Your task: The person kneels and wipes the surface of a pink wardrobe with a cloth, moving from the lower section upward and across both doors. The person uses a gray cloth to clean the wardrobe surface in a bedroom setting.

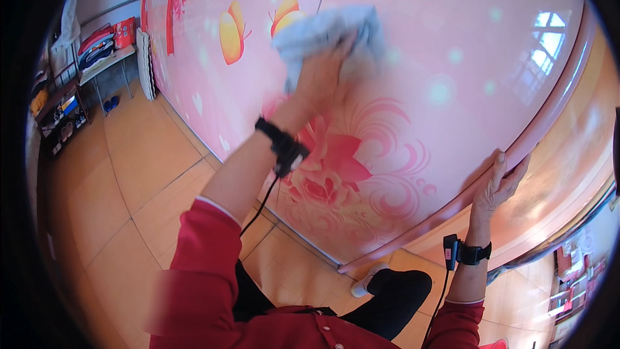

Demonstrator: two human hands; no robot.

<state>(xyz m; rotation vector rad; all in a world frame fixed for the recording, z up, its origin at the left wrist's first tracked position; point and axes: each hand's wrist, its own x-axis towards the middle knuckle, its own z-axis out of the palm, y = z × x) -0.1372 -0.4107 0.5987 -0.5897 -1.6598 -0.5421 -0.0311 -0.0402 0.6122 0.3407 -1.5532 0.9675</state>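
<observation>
A crumpled light-blue cloth is in my left hand, pressed against a glossy pink panel, apparently a wardrobe door. Both cloth and hand are blurred. The panel bears printed roses, pale swirls and yellow butterflies. At its right side my right hand holds the rounded pink edge trim, thumb on the front and fingers curled around toward the far side. Black straps with small cabled devices are on both wrists.
Behind the trim stands a glossy orange-tan surface. Tan floor tiles run along the panel's base. At the far left are a small table with folded clothes and a shoe rack. A red tassel hangs on the panel.
</observation>
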